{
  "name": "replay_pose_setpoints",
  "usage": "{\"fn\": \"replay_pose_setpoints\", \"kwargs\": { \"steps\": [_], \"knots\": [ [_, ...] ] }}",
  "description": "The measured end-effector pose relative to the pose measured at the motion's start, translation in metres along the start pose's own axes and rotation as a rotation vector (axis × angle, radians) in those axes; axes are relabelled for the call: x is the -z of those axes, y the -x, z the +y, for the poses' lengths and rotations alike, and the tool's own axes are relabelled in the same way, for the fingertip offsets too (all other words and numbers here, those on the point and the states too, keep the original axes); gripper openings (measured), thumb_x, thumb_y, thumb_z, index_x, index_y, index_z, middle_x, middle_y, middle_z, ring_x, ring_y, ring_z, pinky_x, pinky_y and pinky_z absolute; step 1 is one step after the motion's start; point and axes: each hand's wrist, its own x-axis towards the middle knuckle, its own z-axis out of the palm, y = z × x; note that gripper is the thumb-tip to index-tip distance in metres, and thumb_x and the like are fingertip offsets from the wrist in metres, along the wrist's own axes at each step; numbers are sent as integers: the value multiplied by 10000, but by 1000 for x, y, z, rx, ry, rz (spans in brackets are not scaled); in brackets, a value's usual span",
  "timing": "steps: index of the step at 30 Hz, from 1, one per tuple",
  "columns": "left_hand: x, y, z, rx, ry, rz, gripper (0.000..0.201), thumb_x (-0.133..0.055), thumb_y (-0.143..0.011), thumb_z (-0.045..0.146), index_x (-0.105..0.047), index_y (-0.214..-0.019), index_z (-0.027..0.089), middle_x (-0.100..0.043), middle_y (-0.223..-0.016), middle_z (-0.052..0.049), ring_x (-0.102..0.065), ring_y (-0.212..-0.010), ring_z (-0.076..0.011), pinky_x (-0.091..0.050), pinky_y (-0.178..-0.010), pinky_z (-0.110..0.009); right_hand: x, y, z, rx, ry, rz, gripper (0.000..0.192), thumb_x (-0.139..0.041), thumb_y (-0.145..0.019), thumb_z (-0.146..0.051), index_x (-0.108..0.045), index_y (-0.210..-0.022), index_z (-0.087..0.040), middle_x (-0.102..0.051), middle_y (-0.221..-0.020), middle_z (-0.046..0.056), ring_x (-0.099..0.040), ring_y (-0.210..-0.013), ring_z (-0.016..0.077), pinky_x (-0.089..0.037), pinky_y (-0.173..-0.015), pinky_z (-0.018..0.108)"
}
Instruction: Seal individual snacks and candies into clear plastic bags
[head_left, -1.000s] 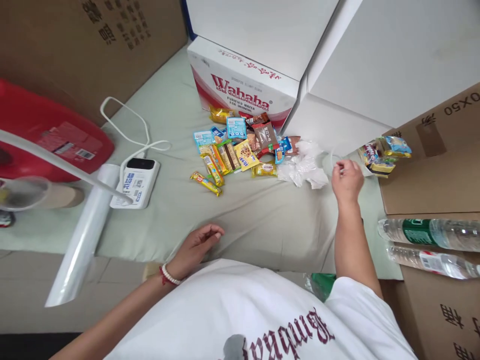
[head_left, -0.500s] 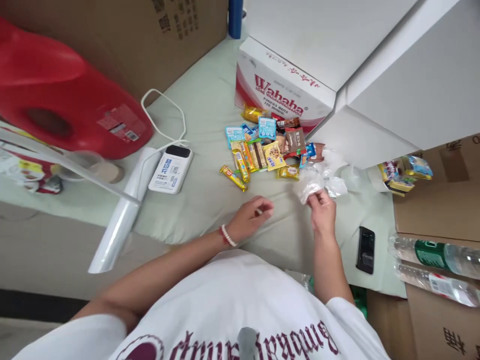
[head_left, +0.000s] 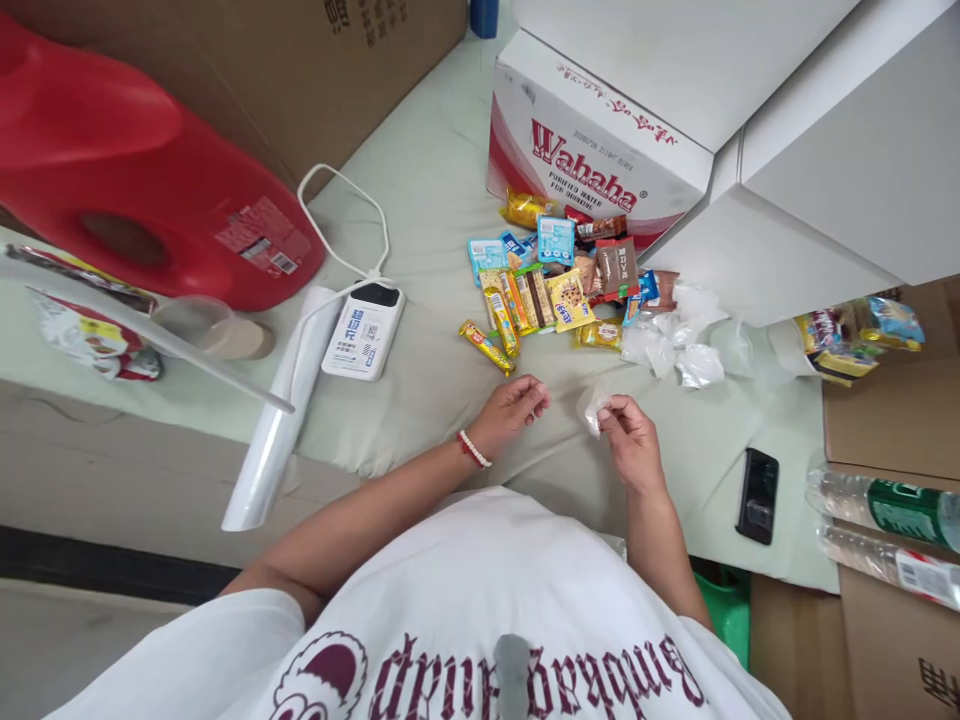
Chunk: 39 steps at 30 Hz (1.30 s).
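The work surface, a desk under a pale green cloth, is hemmed in on most sides: a big red jug and a brown carton crowd the left and back, the Wahaha box and white boxes wall off the far right, and open cartons with water bottles stand on the near right. Open room is left only in the bare strip of cloth in front of the person, and its near edge drops off just below the hands. A roll of clear film is seen overhanging that edge and could be tipped off by a sweep of the left arm. The snack pile lies just beyond the hands, with loose clear bags beside it; both could be scattered by a careless reach. A black phone rests close to the edge near the right elbow and could be knocked down. The small clear bag is pinched between thumb and fingertips of the right hand, just above the cloth; being thin and slippery, it could slide free or stay stuck shut. The left hand is held loosely curled and empty, near the bag but apart from it.
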Motion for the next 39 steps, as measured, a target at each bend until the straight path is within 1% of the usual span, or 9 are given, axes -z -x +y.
{"fn": "replay_pose_setpoints", "kwargs": {
  "steps": [6, 10, 13, 18, 22, 28, 31, 34, 39],
  "knots": [
    [-14, -3, 10, -59, -74, -144, 458, -706, -834, 630, -600, -837, 185, -611, -790, -5, -558, -715, -133, -452, -645, -253, -10, 8, -9, 370, 347, -145, 162, -588, -1018, -318, -742, -1018, -268, -716, -1025, 71, -646, -968, 215, -521, -888, 375],
    [-17, 2, 8, -331, -407, -30, 257, -655, -907, 419, -646, -797, 187, -625, -789, -18, -556, -744, -152, -441, -698, -283, -15, 15, -6, 165, 92, -61, 267, -570, -1030, -451, -712, -1172, -275, -723, -1037, 51, -659, -916, 198, -534, -844, 349],
    [-17, 6, 5, -435, -497, 23, 207, -659, -912, 363, -684, -791, 197, -644, -791, -29, -577, -770, -163, -453, -732, -300, -20, 13, -4, -9, -55, 31, 296, -707, -928, -525, -723, -1013, -243, -692, -864, 9, -608, -763, 164, -500, -713, 287],
    [-12, -1, -1, -163, 12, 234, 371, -815, -786, 515, -632, -824, 195, -657, -778, 2, -637, -741, -143, -502, -677, -268, -22, 10, 6, -115, -253, 219, 296, -791, -847, -504, -676, -857, -232, -629, -730, -36, -551, -653, 126, -460, -682, 269],
    [-7, -2, 0, -13, 331, 201, 533, -923, -641, 563, -599, -833, 186, -661, -803, 23, -682, -772, -128, -559, -724, -261, -10, 27, 20, -221, -180, 71, 325, -764, -844, -525, -710, -921, -214, -704, -838, 13, -555, -656, 138, -477, -671, 292],
    [-15, 6, 1, -27, 194, 109, 524, -864, -709, 626, -643, -854, 174, -701, -819, -5, -692, -781, -140, -583, -777, -297, 9, 43, 1, 65, 288, 433, 287, -660, -948, -476, -720, -1061, -220, -694, -958, 53, -616, -843, 191, -512, -796, 335],
    [-21, 11, 1, -38, 81, 21, 508, -802, -770, 649, -671, -879, 171, -720, -823, -24, -684, -783, -153, -577, -792, -316, -1, 27, -11, 197, 286, 200, 258, -741, -895, -453, -740, -1054, -251, -700, -1052, 65, -625, -921, 202, -523, -824, 332],
    [-22, 15, 2, -59, -38, 16, 463, -748, -828, 625, -695, -881, 168, -707, -784, -24, -656, -754, -151, -553, -774, -308, -17, 7, -9, 84, 98, 2, 245, -744, -882, -476, -743, -956, -242, -714, -907, 33, -604, -788, 171, -509, -733, 303],
    [-7, 20, 1, -41, -103, 94, 379, -730, -833, 545, -703, -856, 168, -659, -694, -2, -586, -666, -133, -490, -690, -276, -17, -4, 5, -77, -185, 144, 341, -810, -782, -522, -685, -870, -217, -631, -749, -22, -530, -675, 124, -455, -632, 244]
  ]
}}
